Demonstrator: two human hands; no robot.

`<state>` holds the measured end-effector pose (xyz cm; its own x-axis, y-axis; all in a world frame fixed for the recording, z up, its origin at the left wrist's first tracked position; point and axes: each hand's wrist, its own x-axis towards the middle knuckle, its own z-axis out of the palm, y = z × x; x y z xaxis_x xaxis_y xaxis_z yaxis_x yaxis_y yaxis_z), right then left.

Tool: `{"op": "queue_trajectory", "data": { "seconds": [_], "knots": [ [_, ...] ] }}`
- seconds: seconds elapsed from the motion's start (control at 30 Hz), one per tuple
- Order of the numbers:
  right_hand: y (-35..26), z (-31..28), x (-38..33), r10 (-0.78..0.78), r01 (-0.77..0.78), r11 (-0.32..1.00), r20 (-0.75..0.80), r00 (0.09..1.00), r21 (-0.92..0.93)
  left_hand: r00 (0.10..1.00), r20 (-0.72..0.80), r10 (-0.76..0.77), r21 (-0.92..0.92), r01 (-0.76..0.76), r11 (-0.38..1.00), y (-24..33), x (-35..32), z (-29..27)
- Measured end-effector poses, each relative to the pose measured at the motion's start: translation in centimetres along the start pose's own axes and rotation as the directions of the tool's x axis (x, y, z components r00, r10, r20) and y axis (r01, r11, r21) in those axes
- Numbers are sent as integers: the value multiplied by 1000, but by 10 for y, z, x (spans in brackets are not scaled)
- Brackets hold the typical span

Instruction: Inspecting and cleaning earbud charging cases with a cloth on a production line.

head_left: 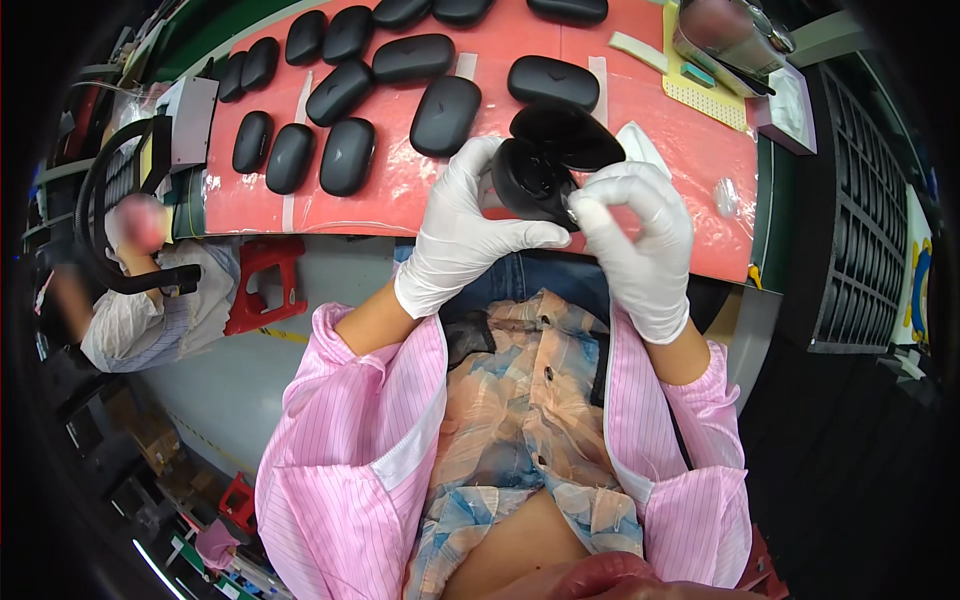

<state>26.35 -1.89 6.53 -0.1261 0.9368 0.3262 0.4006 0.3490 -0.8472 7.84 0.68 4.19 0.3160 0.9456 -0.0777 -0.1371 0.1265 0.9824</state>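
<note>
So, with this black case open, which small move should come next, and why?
Perhaps firm the left grip on the open black case before moving the right grip. The lid is raised, the left grip holds the case's left side, and the right grip is at its right edge, so a nudge could tilt it. Whether the right grip pinches something, I cannot tell.

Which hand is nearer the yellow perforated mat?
Right. The right hand is below and left of the yellow perforated mat in view; the left hand is farther left, at the open black case.
</note>
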Motion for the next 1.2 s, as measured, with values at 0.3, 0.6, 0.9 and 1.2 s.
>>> {"op": "queue_trajectory", "data": {
  "seconds": [0.3,0.6,0.9,1.2],
  "knots": [
    [85,-84,-39,-226,-72,895,-587,777,-440,987,85,-135,-395,158,905,-3,5,-3],
    [79,-74,-48,-277,-127,715,-445,852,-688,973,214,-82,-740,216,637,-9,5,-16],
    [82,3,15,-125,31,728,-88,988,-685,948,300,109,-741,160,652,-30,-76,-113],
    [98,-21,3,-92,93,722,37,995,-686,346,-786,-513,-587,-678,443,-101,-136,-323]
  ]
}}
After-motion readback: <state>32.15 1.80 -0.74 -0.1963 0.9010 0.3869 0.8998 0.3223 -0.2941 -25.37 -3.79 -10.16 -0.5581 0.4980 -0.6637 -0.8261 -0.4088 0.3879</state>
